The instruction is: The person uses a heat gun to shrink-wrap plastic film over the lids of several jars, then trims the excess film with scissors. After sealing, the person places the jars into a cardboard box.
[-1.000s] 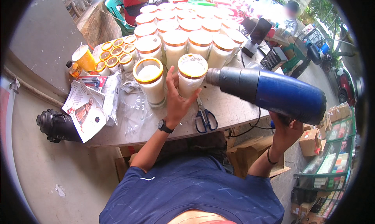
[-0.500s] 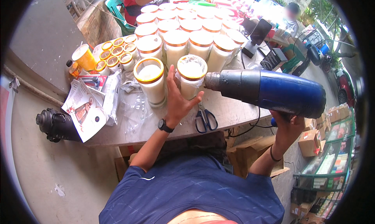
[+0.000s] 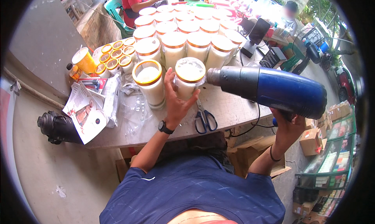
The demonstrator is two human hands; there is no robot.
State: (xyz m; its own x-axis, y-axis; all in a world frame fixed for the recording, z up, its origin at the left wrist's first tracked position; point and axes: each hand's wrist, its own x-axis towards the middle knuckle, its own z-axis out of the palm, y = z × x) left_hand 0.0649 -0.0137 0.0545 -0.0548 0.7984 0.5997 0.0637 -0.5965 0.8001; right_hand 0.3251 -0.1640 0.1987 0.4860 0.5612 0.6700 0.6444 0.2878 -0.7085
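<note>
My right hand grips a blue and black heat gun by its handle. The nozzle points left, close to the rim of a white candle in a glass jar with a gold rim band and clear plastic film around it. Around the lower near side of this jar, my left hand has its fingers on the left and its thumb at the front right. Another gold-rimmed candle jar stands just left of that hand. Scissors with dark blue handles lie on the table near the front edge.
Rows of large white candles fill the table behind. Small gold-rimmed candles, a yellow cup, a small bottle and papers sit at left. A person in red works at the far side.
The film over the candle's top has gone from wrinkled and bunched to smoother at the rim. My left thumb has come closer to the jar; the heat gun stays almost in place.
</note>
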